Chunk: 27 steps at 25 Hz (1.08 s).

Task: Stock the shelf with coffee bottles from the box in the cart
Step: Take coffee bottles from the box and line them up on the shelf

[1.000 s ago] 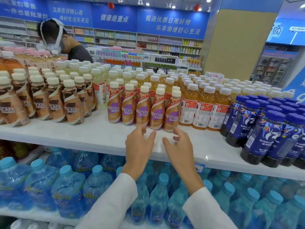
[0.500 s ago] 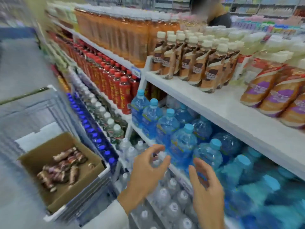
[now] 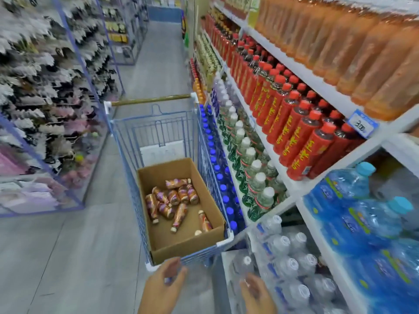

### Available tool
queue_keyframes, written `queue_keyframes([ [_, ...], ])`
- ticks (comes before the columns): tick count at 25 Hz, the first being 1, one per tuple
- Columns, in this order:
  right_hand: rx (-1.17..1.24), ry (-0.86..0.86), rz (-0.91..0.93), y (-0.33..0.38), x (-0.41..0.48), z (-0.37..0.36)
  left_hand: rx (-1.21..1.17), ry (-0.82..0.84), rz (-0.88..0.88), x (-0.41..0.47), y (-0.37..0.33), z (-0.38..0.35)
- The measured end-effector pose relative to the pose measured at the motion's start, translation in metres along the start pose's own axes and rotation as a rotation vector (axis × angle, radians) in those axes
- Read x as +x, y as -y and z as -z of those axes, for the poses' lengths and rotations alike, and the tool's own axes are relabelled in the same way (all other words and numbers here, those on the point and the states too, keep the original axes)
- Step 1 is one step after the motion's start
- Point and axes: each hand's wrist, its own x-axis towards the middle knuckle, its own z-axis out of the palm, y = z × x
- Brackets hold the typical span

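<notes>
Both hands [image 3: 162, 288] at cart's [image 3: 223, 242] near edge

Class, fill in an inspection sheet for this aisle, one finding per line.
Surface: grey aisle floor; blue wire cart stands on it.
Job's things: open cardboard box in the cart, coffee bottles lying loose inside.
Clutter: white sheet in the cart behind the box.
Hands: left hand and right hand open, holding nothing, by the cart's near end.
Cables: nothing seen.
Surroundings: shelving of red-capped bottles and water bottles on the right; hanging goods on the left.
</notes>
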Motion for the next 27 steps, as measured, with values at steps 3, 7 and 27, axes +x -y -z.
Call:
queue_keyframes([
  [3,-0.056,0.099,-0.125,0.033,0.024,-0.032,0.002,-0.025,0.038,0.037,0.008,0.027],
  [7,-0.182,0.224,-0.119,0.103,0.039,-0.066,0.013,-0.043,0.069,0.081,0.004,0.049],
  [27,-0.366,0.566,-0.207,0.159,0.268,-0.208,0.002,-0.218,0.445,0.4,-0.014,-0.026],
])
